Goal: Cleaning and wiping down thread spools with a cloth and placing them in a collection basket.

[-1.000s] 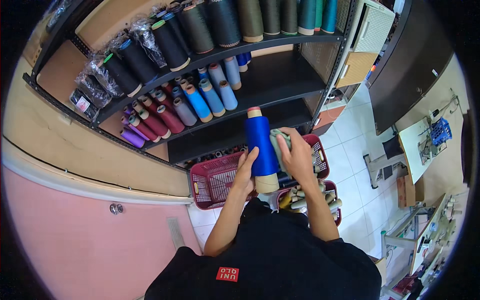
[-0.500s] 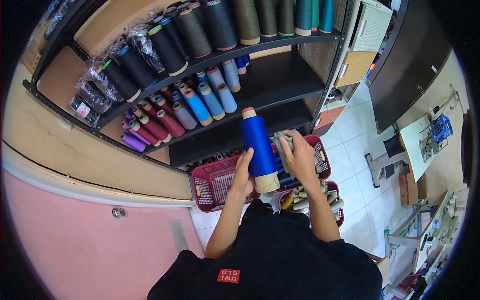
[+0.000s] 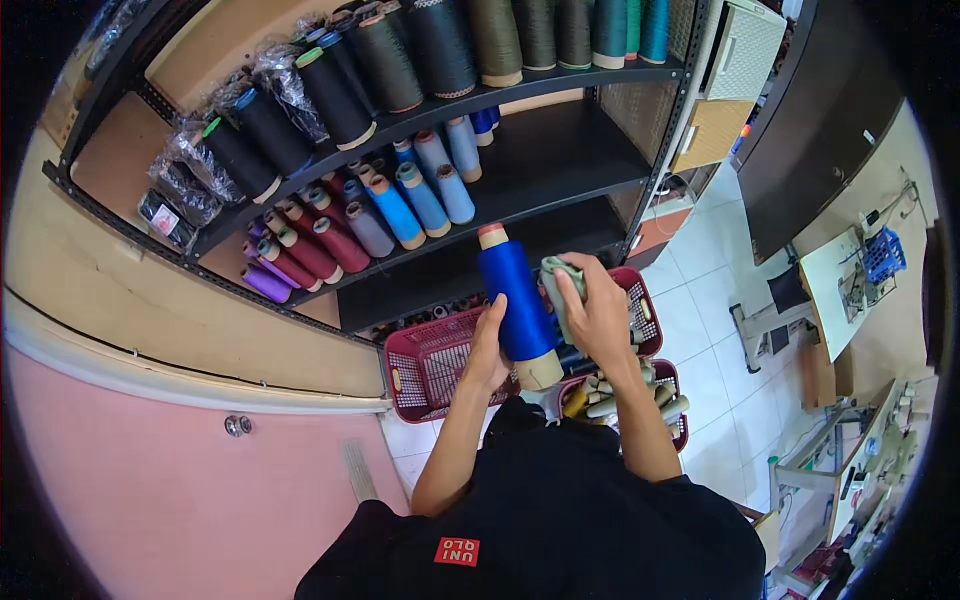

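Note:
A large royal-blue thread cone (image 3: 518, 300) with a tan cardboard base stands upright in front of me. My left hand (image 3: 488, 350) grips its lower part from the left. My right hand (image 3: 597, 316) presses a grey-green cloth (image 3: 558, 285) against the cone's right side. Below the hands sits a dark pink mesh basket (image 3: 425, 365), and a second basket (image 3: 672, 400) holds several pale cones.
A black metal shelf unit (image 3: 560, 170) fills the upper view, with blue, grey, red and purple cones on the middle shelf and dark, green and teal cones on the top one. White tiled floor and sewing tables (image 3: 850, 280) lie to the right. A pink wall is at lower left.
The blue cone has shifted slightly up and toward the shelf. My right hand with the cloth stays on its right side, sliding a little along it.

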`<state>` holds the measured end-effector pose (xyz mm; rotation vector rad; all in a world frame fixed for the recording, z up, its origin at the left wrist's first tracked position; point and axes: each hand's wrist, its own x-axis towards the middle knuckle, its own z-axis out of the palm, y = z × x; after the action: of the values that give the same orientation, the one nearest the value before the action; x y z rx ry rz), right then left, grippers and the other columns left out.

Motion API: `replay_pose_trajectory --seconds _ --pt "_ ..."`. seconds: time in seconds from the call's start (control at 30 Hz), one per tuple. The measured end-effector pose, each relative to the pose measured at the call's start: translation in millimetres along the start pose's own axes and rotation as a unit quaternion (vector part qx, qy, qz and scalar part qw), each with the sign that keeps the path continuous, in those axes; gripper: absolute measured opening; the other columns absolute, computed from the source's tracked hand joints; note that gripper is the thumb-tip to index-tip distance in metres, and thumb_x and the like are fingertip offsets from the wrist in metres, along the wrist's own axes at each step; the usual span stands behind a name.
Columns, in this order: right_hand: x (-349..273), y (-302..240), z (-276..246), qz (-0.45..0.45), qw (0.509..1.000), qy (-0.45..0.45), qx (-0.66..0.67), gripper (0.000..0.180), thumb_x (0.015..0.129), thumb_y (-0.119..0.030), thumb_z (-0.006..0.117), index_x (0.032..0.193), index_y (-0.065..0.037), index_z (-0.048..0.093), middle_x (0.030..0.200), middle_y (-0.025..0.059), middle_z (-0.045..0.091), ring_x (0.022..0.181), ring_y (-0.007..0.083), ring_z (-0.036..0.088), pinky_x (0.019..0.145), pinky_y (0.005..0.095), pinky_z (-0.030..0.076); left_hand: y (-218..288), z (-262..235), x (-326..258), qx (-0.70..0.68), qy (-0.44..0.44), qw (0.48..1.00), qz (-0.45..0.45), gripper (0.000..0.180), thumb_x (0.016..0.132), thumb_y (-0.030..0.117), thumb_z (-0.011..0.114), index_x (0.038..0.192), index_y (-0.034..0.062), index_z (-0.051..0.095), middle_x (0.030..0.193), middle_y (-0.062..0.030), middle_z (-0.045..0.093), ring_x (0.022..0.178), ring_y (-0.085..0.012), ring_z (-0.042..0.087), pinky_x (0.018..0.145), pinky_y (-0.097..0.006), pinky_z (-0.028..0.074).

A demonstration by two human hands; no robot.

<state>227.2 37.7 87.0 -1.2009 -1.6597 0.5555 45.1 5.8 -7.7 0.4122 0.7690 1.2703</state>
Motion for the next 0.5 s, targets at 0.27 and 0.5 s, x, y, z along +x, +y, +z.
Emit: replay_pose_trajectory --seconds 0.27,0.5 --pt "-4.6 11.9 11.8 -0.043 0.998 -0.032 -0.033 0.025 0.107 -0.019 0.069 0.125 -0.001 0.07 0.114 0.0221 0.077 0.1 0.0417 0.077 0.085 0.0451 0.06 -7.6 2.1 -4.5 0.112 0.049 0.991 0.046 0.062 0.108 0.048 0.071 0.151 0.0074 0.052 0.136 -0.0091 0.068 0.12 -0.02 0.07 0.103 -0.04 0.06" --pt "5.3 -25.3 17.3 -0.121 0.99 -0.061 -0.041 0.024 0.105 -0.018 0.072 0.124 -0.003 0.069 0.105 0.0196 0.074 0.092 0.0433 0.075 0.077 0.044 0.06 -6.0 7.4 -12.3 0.096 0.031 0.993 0.063 0.061 0.108 0.05 0.07 0.148 0.0064 0.053 0.134 -0.0094 0.069 0.117 -0.0183 0.071 0.1 -0.038 0.061"
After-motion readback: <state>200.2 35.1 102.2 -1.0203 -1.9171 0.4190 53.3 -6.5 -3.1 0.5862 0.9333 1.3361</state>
